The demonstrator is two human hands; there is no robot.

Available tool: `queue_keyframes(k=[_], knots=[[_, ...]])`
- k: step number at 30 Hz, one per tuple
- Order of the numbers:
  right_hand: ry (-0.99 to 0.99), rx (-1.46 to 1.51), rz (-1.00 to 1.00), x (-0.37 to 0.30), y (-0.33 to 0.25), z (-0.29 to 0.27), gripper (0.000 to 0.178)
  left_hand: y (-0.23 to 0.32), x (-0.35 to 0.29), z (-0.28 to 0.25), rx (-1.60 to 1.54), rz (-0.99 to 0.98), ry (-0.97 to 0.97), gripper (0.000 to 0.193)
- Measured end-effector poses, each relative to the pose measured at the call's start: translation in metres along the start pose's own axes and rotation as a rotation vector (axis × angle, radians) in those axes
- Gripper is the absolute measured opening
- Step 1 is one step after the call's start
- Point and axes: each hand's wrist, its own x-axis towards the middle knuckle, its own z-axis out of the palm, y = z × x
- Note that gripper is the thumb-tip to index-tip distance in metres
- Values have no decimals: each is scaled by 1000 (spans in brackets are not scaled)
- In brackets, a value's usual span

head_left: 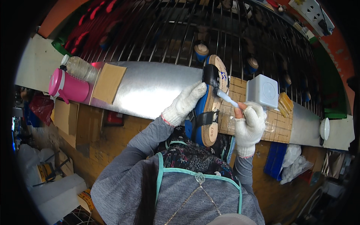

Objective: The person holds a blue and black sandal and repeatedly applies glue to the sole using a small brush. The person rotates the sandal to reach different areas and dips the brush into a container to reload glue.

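Note:
My left hand (185, 103), in a white knit glove, grips the side of a sandal piece (211, 129) in front of me. The piece stands lengthwise, its tan sole face turned right, with a blue body and black straps wrapped round it. Its lower end is close to my lap. My right hand (250, 125), gloved with bare fingertips showing, pinches the pale handle of a small brush (227, 98). The brush's head meets the sandal piece's edge beside the upper black strap (211, 76). Exact contact is hard to make out.
A white square container (262, 92) and a yellow block (285, 104) stand right on a taped cardboard mat (275, 125). Left are a cardboard piece (109, 83), a pink jug (73, 86) and a clear bottle (80, 68). Beyond the metal ledge (150, 84), a barred rack (168, 41) bears similar blue-and-tan pieces.

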Motion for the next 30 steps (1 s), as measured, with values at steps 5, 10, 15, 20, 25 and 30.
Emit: queue_keyframes(k=[5,10,15,20,25,30], knots=[[-78,60,27,-8,6,-2,19,2,3,-3,1,-6,-3,73],[-114,58,26,-12,8,-6,19,2,12,-8,42,-5,-12,74],[-133,62,17,-15,8,-10,19,1,22,-12,87,62,7,75],[-141,101,44,-21,8,-10,19,4,31,-14,95,40,-9,78],[-149,82,28,-27,7,-13,20,8,35,-13,29,19,3,78],[-95,183,4,-15,18,-7,17,12,32,-12,36,18,-20,70]])
